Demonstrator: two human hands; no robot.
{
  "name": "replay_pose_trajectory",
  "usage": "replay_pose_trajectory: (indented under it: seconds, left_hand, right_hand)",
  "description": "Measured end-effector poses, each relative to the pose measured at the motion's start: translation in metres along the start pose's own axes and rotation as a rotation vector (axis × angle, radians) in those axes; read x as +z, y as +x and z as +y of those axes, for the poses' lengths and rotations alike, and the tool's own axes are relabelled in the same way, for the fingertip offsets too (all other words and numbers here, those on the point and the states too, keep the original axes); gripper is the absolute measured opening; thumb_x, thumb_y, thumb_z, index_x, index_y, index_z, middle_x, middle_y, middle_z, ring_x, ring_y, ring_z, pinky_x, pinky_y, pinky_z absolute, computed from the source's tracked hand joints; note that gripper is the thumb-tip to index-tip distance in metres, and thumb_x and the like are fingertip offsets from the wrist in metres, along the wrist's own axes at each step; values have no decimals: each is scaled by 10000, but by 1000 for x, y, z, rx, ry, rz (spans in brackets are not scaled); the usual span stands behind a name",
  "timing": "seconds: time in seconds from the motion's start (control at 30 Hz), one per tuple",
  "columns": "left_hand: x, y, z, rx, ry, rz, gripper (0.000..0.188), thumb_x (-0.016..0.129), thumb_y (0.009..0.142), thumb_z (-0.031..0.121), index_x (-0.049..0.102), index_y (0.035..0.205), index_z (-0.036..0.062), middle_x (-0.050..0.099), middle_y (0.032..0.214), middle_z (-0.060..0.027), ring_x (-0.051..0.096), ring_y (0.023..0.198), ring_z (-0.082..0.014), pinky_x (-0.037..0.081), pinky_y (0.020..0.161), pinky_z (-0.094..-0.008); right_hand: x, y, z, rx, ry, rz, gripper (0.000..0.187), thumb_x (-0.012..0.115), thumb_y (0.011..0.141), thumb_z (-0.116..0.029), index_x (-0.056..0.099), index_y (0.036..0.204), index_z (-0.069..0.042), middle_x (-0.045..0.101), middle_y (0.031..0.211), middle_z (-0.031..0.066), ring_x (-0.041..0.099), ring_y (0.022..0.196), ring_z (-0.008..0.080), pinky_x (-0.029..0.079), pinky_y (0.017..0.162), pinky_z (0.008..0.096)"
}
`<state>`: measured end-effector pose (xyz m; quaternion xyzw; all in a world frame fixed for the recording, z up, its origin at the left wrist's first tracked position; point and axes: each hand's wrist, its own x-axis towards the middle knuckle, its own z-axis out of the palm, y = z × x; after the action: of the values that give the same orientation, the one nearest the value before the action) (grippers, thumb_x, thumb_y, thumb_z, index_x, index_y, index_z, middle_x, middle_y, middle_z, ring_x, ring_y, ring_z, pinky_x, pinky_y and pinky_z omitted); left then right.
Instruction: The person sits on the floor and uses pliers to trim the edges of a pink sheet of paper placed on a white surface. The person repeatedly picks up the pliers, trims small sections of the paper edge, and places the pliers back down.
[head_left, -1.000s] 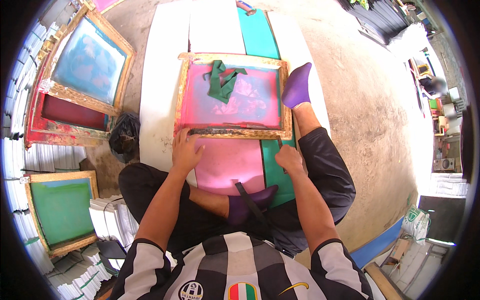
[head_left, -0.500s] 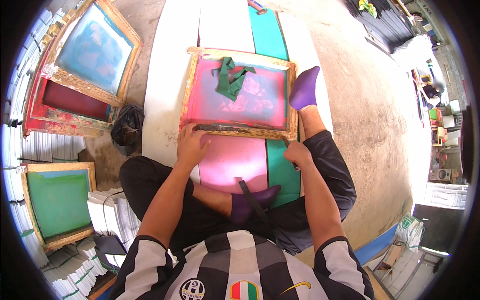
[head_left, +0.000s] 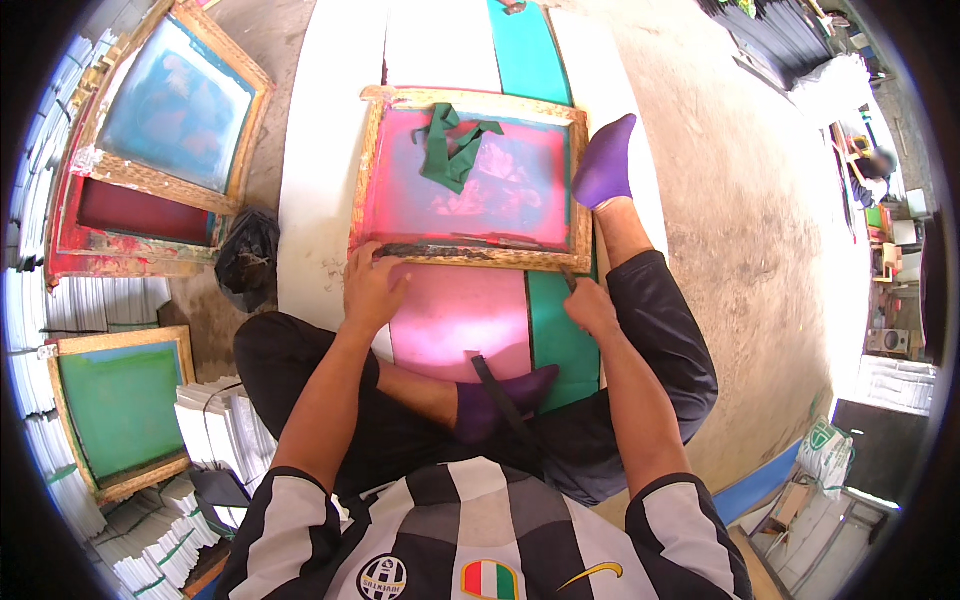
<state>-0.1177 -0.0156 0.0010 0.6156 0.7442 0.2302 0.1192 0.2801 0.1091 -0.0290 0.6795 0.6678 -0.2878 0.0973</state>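
Since a second ago, the right hand [head_left: 592, 305] is sitting slightly closer to the near edge of the wooden-framed screen [head_left: 520, 259], while the left hand [head_left: 372, 292] is keeping its place. The screen is lying flat on the long panelled surface [head_left: 312, 180], near its middle, between its left and right edges. The left hand is resting at the screen's near left corner, its fingers spread and the thumb apart, gripping nothing that shows. The right fingers are curling closed around a thin dark tool [head_left: 569, 280], whose tip is pointing at the near side close to the right corner; whether it is touching the wood, I cannot tell. A crumpled green cloth [head_left: 440, 160] is lying on the mesh, toward its far edge. A purple-socked foot [head_left: 607, 165] is resting just beside the screen's right side, near the surface's right edge. Beyond the left edge, a black plastic bag [head_left: 247, 260] is sitting.
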Motion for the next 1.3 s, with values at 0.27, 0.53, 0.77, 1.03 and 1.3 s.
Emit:
replay_pose_trajectory:
  seconds: [0.27, 0.53, 0.77, 1.03, 1.3]
  left_hand:
    - [0, -1, -3, -5, 28, 8, 315, 796, 812, 244, 743, 1091, 108, 543, 1363, -179, 481, 1292, -389, 395, 1085, -520]
    - [4, -3, -7, -4, -43, 40, 319, 792, 811, 234, 742, 1100, 109, 544, 1371, -183, 488, 1294, -386, 411, 1073, -516]
    - [6, -9, -4, 43, -138, 145, 291, 790, 803, 205, 742, 1069, 96, 635, 1245, -163, 575, 1194, -378, 455, 1029, -497]
    - [1, -17, 37, -131, -867, -130, 220, 695, 973, 181, 715, 1116, 16, 734, 1031, -98, 678, 924, -171, 541, 858, -330]
    - [7, -22, 21, -250, -1127, -270, 238, 646, 1021, 205, 674, 1098, -18, 669, 946, -52, 638, 856, -124, 532, 802, -290]
  right_hand:
    - [6, -11, -9, 31, 73, 58, 258, 584, 869, -136, 707, 1062, -17, 713, 1054, 288, 681, 1053, 456, 541, 922, 532]
    - [20, -9, 6, -81, 204, 148, 185, 634, 844, -143, 669, 960, -2, 707, 853, 251, 708, 848, 419, 553, 777, 515]
    - [34, -12, 5, -200, 392, 120, 155, 631, 848, -152, 602, 843, 0, 649, 663, 109, 650, 553, 204, 513, 541, 375]
    - [24, -91, -122, -325, 579, -217, 122, 633, 834, -111, 631, 885, 0, 649, 664, 109, 658, 567, 190, 538, 581, 370]
    - [43, -108, -181, -353, 721, -477, 124, 598, 852, -92, 616, 931, 2, 638, 690, 86, 628, 565, 163, 520, 531, 330]
